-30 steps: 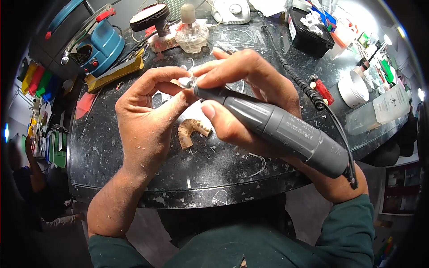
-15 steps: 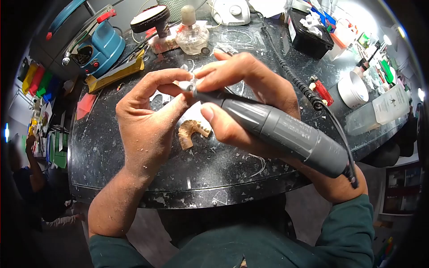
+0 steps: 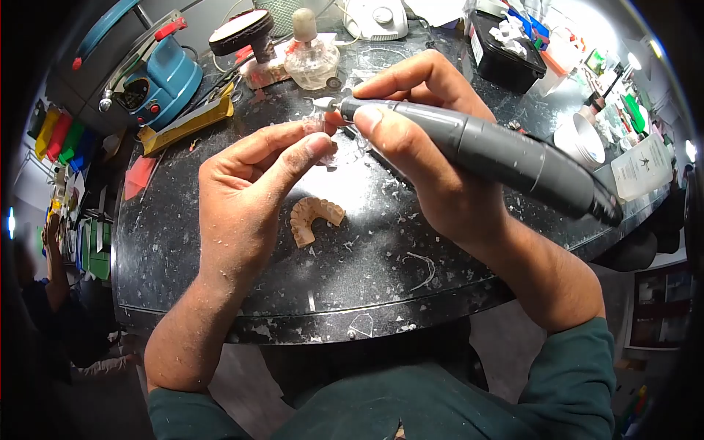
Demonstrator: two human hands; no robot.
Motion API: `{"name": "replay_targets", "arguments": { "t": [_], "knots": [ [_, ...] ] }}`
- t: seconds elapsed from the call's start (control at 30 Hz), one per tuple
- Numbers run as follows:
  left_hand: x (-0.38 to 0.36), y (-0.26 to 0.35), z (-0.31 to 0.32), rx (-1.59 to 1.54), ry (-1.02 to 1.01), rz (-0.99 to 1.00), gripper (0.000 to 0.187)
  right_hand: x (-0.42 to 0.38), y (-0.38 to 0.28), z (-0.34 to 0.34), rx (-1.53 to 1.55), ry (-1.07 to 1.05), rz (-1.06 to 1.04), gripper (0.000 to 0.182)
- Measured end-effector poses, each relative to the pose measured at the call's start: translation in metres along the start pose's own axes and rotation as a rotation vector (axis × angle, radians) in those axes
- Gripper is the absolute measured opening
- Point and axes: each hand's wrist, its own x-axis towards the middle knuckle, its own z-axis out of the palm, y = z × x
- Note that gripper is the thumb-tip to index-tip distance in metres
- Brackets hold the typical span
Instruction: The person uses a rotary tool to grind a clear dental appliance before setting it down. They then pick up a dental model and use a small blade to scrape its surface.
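Observation:
My left hand [image 3: 246, 180] is closed, with thumb and forefinger pinching a small clear plastic piece [image 3: 315, 123], partly hidden by the fingertips. My right hand [image 3: 433, 158] grips a dark grey rotary handpiece [image 3: 506, 154], its body slanting down to the right. At its far end a pale pointed bit [image 3: 323, 104] overlaps the upper edge of the clear piece in this view. A tan dental cast [image 3: 302, 218], shaped like an arch of teeth, lies on the black table [image 3: 352, 268] below the left fingers.
Behind the hands stand a glass burner bottle [image 3: 312, 62] and a white control box [image 3: 376, 20]. A blue machine [image 3: 170, 77] is at the back left, beside a yellow tray [image 3: 187, 125]. At right are a black bin [image 3: 506, 62] and a white cup [image 3: 579, 139]. Shavings litter the table.
My right hand and the handpiece have moved up and right, the handpiece now lying flatter. My left fingertips have shifted slightly, showing more of the clear piece. The cast stays put.

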Motion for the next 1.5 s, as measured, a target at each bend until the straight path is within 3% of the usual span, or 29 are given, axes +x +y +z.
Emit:
{"name": "replay_targets", "arguments": {
  "t": [0.07, 0.33, 0.43, 0.7, 1.03, 1.13, 1.23, 1.5],
  "knots": [
    [0.0, 0.0, 0.0, 0.015, -0.006, -0.014, 0.025, 0.0, -0.002, -0.001, 0.053, -0.002, 0.089, 0.02],
    [-0.001, 0.002, 0.001, 0.034, 0.004, -0.026, 0.022, 0.002, -0.007, -0.003, 0.022, -0.071, 0.064, 0.02],
    [-0.001, 0.003, 0.002, 0.089, 0.012, -0.017, 0.021, 0.002, 0.002, -0.001, -0.082, -0.063, -0.053, 0.021],
    [0.0, 0.001, 0.002, 0.167, 0.043, 0.047, 0.015, -0.001, 0.0, 0.0, -0.188, -0.171, -0.085, 0.026],
    [0.0, -0.002, 0.0, 0.207, 0.027, 0.086, 0.012, -0.004, 0.004, 0.0, -0.174, -0.131, -0.083, 0.024],
    [0.0, -0.003, 0.001, 0.057, 0.049, 0.051, 0.014, 0.0, 0.0, 0.0, -0.261, -0.221, -0.154, 0.026],
    [0.002, -0.004, 0.001, 0.01, 0.057, 0.027, 0.019, 0.003, 0.002, -0.001, -0.029, -0.022, -0.04, 0.026],
    [0.004, -0.003, 0.0, -0.058, 0.047, -0.012, 0.023, 0.002, 0.002, -0.006, 0.001, -0.047, 0.049, 0.023]
  ]
}}
